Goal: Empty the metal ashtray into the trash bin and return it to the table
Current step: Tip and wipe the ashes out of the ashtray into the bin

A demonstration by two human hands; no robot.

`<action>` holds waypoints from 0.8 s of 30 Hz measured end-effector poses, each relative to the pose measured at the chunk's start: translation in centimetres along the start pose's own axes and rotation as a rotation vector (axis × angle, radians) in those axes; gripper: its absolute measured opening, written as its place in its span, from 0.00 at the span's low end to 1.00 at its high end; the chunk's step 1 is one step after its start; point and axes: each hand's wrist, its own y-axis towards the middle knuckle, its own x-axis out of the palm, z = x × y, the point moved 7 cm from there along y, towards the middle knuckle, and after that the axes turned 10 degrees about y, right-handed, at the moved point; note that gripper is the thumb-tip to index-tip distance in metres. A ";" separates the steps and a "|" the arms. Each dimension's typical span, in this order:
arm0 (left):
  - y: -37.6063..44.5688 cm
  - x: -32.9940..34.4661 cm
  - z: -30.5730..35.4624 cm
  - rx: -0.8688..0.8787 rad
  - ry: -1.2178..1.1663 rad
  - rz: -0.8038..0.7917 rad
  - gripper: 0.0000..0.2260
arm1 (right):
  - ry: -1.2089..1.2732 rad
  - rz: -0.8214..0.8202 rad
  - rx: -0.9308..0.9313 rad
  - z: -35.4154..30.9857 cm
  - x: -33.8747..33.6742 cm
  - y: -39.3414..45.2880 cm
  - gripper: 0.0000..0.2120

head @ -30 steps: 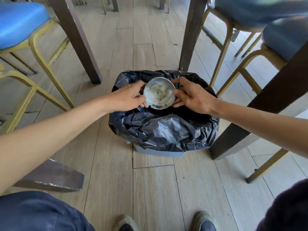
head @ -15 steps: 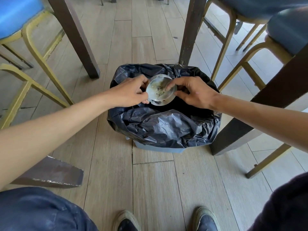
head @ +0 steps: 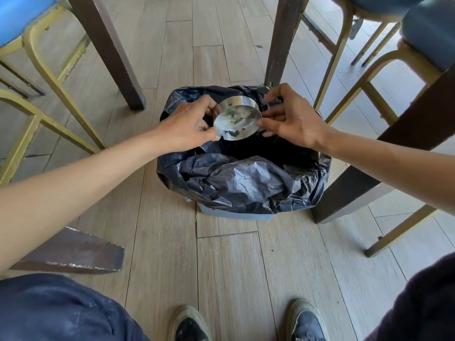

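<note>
- At far left we see a blue-cushioned chair (head: pixel 22 18) on a yellow metal frame, standing on the pale plank floor (head: pixel 221 267).
- Beside it a dark wooden table leg (head: pixel 108 52) slants down to the floor, well apart from the bin.
- Our left hand (head: pixel 187 126) reaches in over the bin's left rim, its fingers (head: pixel 209 129) closed on the left edge of the metal ashtray (head: pixel 237 120).
- We hold the metal ashtray in the air above the open mouth of the trash bin (head: pixel 236 215), tilted so its inside faces us; grey ash smears and dark specks cling to its bottom.
- The trash bin stands on the floor between the table legs, lined with a crumpled black plastic bag (head: pixel 246 183) that spills over its rim.
- A second dark table leg (head: pixel 283 40) comes down just behind the bin.
- Our right hand (head: pixel 293 121) meets the ashtray from the right, thumb and fingers (head: pixel 264 123) pinching its right edge, the index finger raised above the rim.
- At right, more yellow-framed chairs (head: pixel 384 70) with blue seats crowd in, and a broad dark beam (head: pixel 384 153) runs slantwise past the bin.
- Along the bottom edge, we see two worn shoes (head: pixel 305 321) planted on the planks.
</note>
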 end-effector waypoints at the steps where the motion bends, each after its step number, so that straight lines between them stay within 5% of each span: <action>1: 0.0 0.0 0.1 0.000 -0.008 0.002 0.18 | 0.050 -0.052 0.063 0.4 0.2 0.0 0.20; 7: 0.1 0.1 0.4 -0.001 -0.043 0.003 0.18 | 0.404 -0.153 0.296 1.1 1.0 -0.1 0.06; 12: 0.1 0.0 1.3 0.058 -0.014 0.023 0.17 | 0.324 -0.201 0.292 0.3 1.2 0.0 0.22; 24: 0.3 0.8 1.4 0.150 -0.010 0.014 0.17 | 0.135 -0.232 0.301 0.5 2.7 -0.2 0.28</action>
